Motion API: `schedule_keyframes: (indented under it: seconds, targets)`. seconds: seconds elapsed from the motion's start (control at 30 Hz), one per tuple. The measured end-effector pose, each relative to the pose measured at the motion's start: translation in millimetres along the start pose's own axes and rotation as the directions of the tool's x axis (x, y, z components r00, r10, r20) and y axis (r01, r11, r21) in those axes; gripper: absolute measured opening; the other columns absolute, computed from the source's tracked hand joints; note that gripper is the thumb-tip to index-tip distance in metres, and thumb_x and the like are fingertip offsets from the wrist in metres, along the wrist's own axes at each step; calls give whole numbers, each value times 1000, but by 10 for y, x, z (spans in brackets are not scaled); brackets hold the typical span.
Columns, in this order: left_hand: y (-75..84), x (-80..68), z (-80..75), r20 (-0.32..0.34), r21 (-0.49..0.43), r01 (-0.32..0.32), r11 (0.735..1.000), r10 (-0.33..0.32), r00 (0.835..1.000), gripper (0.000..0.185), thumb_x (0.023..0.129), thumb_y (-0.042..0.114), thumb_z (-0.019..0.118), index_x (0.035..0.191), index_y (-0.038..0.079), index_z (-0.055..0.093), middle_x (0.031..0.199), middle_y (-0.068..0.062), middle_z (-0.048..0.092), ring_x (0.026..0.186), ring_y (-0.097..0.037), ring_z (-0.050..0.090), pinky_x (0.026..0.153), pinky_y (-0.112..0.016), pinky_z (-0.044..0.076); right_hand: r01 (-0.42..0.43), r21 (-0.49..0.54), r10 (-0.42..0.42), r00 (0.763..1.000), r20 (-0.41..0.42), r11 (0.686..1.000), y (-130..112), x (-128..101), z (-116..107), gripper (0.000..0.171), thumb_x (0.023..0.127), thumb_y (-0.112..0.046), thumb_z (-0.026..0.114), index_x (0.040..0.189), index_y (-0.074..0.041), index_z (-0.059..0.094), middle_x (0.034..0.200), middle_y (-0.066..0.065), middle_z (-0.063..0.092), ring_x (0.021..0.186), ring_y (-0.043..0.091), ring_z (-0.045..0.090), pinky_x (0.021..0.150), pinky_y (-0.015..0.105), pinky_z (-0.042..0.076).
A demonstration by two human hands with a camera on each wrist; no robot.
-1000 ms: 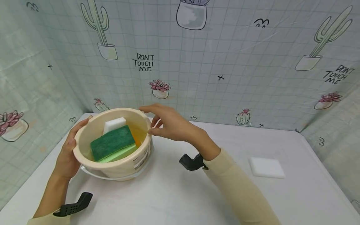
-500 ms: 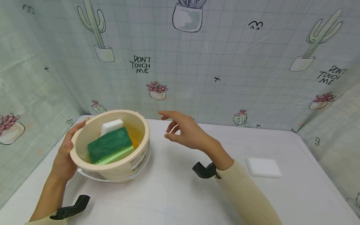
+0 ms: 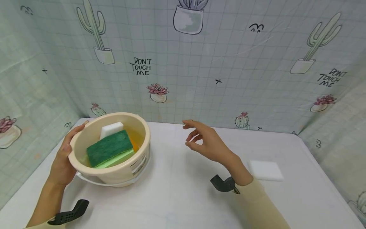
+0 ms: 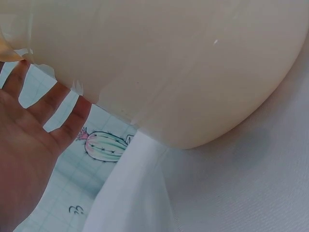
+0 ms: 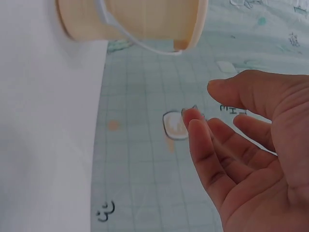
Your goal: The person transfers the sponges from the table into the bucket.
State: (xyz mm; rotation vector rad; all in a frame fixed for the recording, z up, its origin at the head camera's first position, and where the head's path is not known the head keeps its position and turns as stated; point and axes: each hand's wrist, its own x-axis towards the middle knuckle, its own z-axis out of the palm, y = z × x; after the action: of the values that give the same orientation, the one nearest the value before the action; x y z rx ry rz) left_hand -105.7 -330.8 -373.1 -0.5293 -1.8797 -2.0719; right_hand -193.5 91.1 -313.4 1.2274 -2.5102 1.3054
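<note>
A cream plastic bucket point(image 3: 114, 175) stands on the left of the white table, its white handle point(image 3: 98, 182) hanging low in front. My left hand point(image 3: 61, 159) grips the bucket's left side near the rim; the left wrist view shows fingertips point(image 4: 82, 108) against its wall. Inside lies a sponge point(image 3: 110, 149) with a dark green top and light green body. Behind it is a white block point(image 3: 111, 129), and an orange piece point(image 3: 134, 145) shows at its right. My right hand point(image 3: 210, 143) hovers right of the bucket, fingers loosely bent, holding nothing.
A flat white block point(image 3: 266, 170) lies on the white tabletop point(image 3: 177, 190) at the right, beside my right forearm. A cactus-print curtain point(image 3: 183, 63) closes off the back and both sides. Dark camera mounts point(image 3: 223, 183) jut from both wrists.
My right hand has let go of the bucket's right rim and moved away to the right. The left hand stays on the bucket, whose contents look the same; the head view has shifted slightly.
</note>
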Motion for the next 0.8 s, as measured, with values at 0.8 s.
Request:
schedule_keyframes:
  seconds: [0.8]
  targets:
    - [-13,3,-18,11,-34,-11,999,11,1000,56,101,30,35,151,9,23,155,-6,19,135,-19,25,100,-21,32,-270,-31,260,949,-178,962,540,-897,-674,65,87,-12,71,144,-23,41,125,-1,56,93,13,64,83,22,48]
